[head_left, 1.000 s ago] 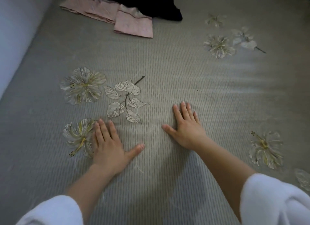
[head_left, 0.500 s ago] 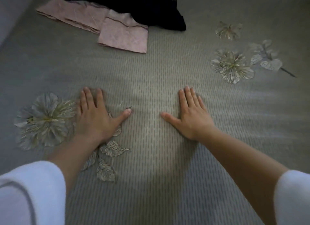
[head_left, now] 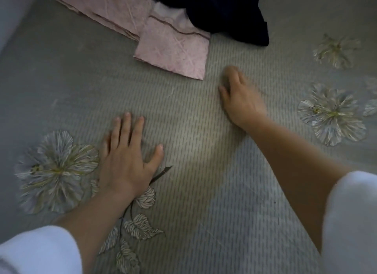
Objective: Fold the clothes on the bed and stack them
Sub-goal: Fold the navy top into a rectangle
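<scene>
At the far end of the bed, in the head view, a pink garment lies flat on the grey ribbed bedcover. It is a long, folded strip. Its long axis runs slantwise from the upper left down toward the middle of the bed, and its near end is a squarish flap pointing toward the person. The cloth is pale pink and creased, with a thin dark seam line across the flap and layered edges showing along its left side. A dark garment, navy or black, is bunched in a heap beside it. This heap overlaps the pink one's upper right edge and reaches to the top of the frame.

Nearer the camera, the left hand presses palm-down on the bedcover with straight fingers and the thumb spread out to the side. It sits just beside a large printed flower and partly over the printed leaves. The right hand is farther forward, near the pink flap's lower right corner but apart from it. It is blurred, its fingers seem bent down onto the cover, and I cannot tell whether they pinch anything. White sleeves cover both upper arms. Another printed flower lies to the right.
</scene>
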Demonstrator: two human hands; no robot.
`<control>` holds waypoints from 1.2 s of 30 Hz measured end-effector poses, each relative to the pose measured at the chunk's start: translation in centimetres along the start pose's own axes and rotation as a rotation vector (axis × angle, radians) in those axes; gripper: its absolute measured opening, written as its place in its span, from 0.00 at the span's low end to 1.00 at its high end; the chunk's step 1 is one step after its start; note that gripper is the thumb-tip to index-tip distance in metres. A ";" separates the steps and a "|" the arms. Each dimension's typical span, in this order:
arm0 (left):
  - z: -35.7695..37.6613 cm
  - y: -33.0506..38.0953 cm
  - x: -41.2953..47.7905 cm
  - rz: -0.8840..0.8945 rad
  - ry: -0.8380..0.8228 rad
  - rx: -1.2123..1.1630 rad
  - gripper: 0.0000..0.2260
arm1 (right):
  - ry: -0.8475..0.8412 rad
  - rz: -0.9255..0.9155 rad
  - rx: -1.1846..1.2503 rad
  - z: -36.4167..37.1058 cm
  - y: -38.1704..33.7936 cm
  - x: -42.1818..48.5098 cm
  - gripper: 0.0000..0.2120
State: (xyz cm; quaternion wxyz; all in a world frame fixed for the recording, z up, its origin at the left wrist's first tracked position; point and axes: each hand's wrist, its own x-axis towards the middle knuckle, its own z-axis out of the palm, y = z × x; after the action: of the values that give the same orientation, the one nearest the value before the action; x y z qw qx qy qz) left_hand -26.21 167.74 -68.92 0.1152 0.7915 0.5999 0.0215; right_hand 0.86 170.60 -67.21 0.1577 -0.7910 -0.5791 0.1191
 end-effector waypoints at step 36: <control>2.0 1.1 -18.8 0.245 -0.112 -0.035 0.26 | -0.119 0.063 0.124 0.9 -6.8 -35.5 0.18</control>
State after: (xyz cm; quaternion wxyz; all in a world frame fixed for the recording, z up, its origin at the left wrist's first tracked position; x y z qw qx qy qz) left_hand -30.09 149.22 -68.66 0.1589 0.8567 0.4907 0.0016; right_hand -16.17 138.79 -65.21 0.1678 -0.7891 -0.5537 0.2065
